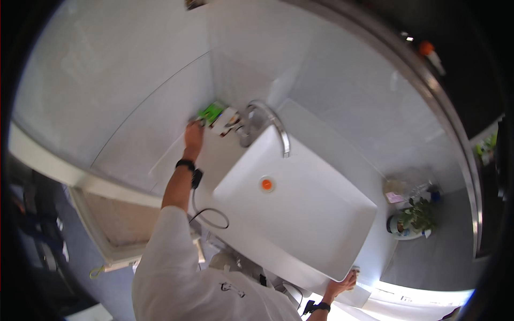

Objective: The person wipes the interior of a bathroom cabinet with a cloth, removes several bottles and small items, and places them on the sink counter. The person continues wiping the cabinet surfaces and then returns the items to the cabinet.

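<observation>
My left hand (pixel 194 134) reaches to the back left corner of the counter, beside a green packet (pixel 213 112) and a white box (pixel 226 120). Blur hides whether its fingers hold something there. Low on the right, my right hand (pixel 344 283) rests by the near right corner of the white rectangular sink (pixel 297 208), and a small pale thing seems to be at its fingertips. An orange stopper (pixel 267 184) sits in the sink's drain. The chrome faucet (pixel 281 130) arches over the basin.
A glass container (pixel 243 136) stands near the faucet base. To the right are a potted plant (pixel 417 216) and a pink item (pixel 394 197). A loop of black cable (pixel 217 210) hangs from my left wrist. A metal-edged frame (pixel 431 86) curves along the right.
</observation>
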`<move>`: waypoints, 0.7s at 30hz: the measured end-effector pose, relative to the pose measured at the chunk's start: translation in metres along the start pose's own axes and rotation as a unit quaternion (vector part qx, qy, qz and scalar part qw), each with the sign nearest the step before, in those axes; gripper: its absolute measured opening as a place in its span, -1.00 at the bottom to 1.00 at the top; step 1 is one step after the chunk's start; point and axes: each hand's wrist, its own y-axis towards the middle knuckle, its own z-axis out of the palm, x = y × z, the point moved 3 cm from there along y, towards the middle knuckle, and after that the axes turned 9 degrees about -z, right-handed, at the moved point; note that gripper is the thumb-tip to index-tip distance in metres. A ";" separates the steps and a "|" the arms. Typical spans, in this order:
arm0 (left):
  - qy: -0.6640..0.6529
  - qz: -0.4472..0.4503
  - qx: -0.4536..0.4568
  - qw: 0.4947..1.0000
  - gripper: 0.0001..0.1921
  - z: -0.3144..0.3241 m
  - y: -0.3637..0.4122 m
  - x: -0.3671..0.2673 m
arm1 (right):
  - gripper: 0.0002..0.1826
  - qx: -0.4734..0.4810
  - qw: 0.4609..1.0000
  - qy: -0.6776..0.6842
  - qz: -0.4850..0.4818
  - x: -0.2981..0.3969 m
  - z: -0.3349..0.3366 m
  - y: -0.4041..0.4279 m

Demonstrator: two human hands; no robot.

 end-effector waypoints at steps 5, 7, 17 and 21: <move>-0.115 -0.063 -0.092 0.987 -0.66 -0.032 -0.001 -0.016 | -0.48 -0.035 0.992 0.104 -0.053 0.049 -0.008 -0.005; -0.115 -0.063 -0.150 0.980 -0.70 -0.072 0.013 -0.052 | -0.54 -0.030 0.991 0.113 -0.057 0.051 -0.013 -0.008; -0.278 0.193 -0.310 0.888 -0.84 -0.382 0.050 -0.315 | -0.62 -0.026 0.996 0.012 0.081 -0.077 -0.020 -0.034; -0.260 0.361 -0.095 0.891 -0.76 -0.417 0.037 -0.437 | -0.64 -0.047 0.992 -0.010 0.119 -0.109 -0.018 -0.041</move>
